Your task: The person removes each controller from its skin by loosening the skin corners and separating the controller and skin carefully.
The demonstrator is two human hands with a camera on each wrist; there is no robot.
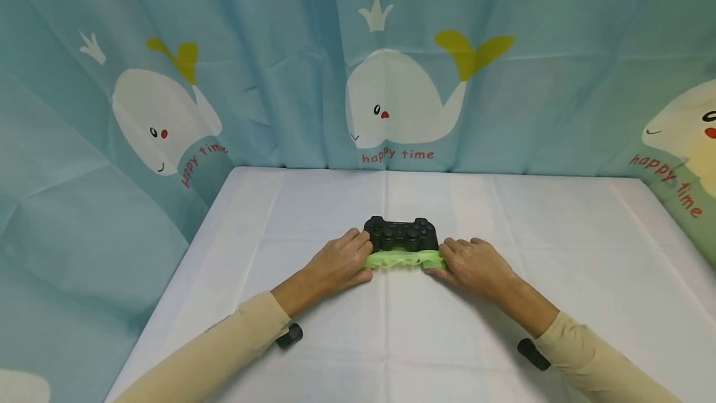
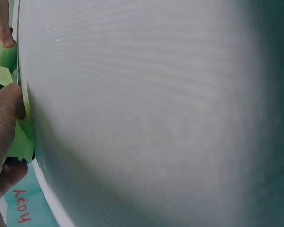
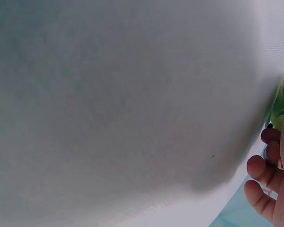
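Note:
A black game controller (image 1: 399, 234) lies on the white table in the head view, its buttons and thumbsticks facing up. Along its near side runs a soft light-green cover (image 1: 399, 259) with a wavy edge, hiding the controller's handles. My left hand (image 1: 341, 261) pinches the cover at its left end, fingers against the controller's side. At the opposite end, my right hand (image 1: 474, 266) pinches the cover between thumb and curled fingers. In the left wrist view, green material (image 2: 22, 139) shows between my left thumb and fingers. Only a little green (image 3: 278, 111) is visible in the right wrist view.
The white tablecloth (image 1: 313, 204) has fold creases. Behind and to the left hangs a blue curtain (image 1: 291, 79) with whale prints, meeting the table's edges. A small black device sits under each sleeve cuff.

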